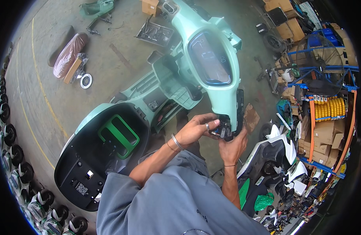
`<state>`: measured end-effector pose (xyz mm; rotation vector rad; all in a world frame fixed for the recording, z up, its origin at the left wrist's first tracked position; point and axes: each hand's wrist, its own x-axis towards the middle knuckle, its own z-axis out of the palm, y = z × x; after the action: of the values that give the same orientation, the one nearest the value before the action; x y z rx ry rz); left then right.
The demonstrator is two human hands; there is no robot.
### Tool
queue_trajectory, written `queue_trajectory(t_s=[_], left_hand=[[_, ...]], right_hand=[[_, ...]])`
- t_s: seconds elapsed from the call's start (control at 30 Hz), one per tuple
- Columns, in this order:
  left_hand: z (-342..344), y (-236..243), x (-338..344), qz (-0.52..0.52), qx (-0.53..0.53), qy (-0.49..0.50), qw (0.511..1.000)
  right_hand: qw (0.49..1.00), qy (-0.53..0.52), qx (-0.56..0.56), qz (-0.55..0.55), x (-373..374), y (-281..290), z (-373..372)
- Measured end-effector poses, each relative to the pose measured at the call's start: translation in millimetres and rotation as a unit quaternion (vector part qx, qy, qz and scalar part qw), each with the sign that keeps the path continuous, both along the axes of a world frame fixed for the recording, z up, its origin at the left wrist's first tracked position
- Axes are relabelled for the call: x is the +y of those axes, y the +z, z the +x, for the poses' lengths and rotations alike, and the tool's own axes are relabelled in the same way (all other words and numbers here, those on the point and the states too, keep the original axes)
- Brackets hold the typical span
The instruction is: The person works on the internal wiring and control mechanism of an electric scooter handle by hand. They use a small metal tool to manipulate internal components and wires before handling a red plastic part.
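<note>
A mint-green electric scooter stands before me, with its dark display set in the handlebar cover. At the cover's near end is a black switch housing, small parts showing in its open side. My left hand grips it from the left, the thumb on top and a ring on one finger. From below and the right, my right hand wraps round the same housing; some of its fingers are hidden behind it. A dark flat part sits just beyond the right hand, alongside the cover.
The scooter's open black seat compartment with a green frame in it is to my left. A grey parts tray and a wrapped seat lie on the floor. To the right stand a white scooter, a large fan and loaded shelving.
</note>
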<state>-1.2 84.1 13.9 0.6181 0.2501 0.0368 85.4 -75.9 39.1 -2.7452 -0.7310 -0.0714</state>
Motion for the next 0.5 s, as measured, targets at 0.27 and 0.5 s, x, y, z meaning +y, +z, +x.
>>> queue_trajectory(t_s=[0.27, 0.5], left_hand=[[-3.2, -7.0, 12.1, 0.082, 0.067, -0.005, 0.994], [-8.1, -22.3, 26.6, 0.246, 0.114, 0.019, 0.962]], right_hand=[[1.000, 0.015, 0.019, 0.020, -0.1, 6.9, 6.9], [0.998, 0.054, 0.015, 0.028, -4.7, 20.3, 39.5]])
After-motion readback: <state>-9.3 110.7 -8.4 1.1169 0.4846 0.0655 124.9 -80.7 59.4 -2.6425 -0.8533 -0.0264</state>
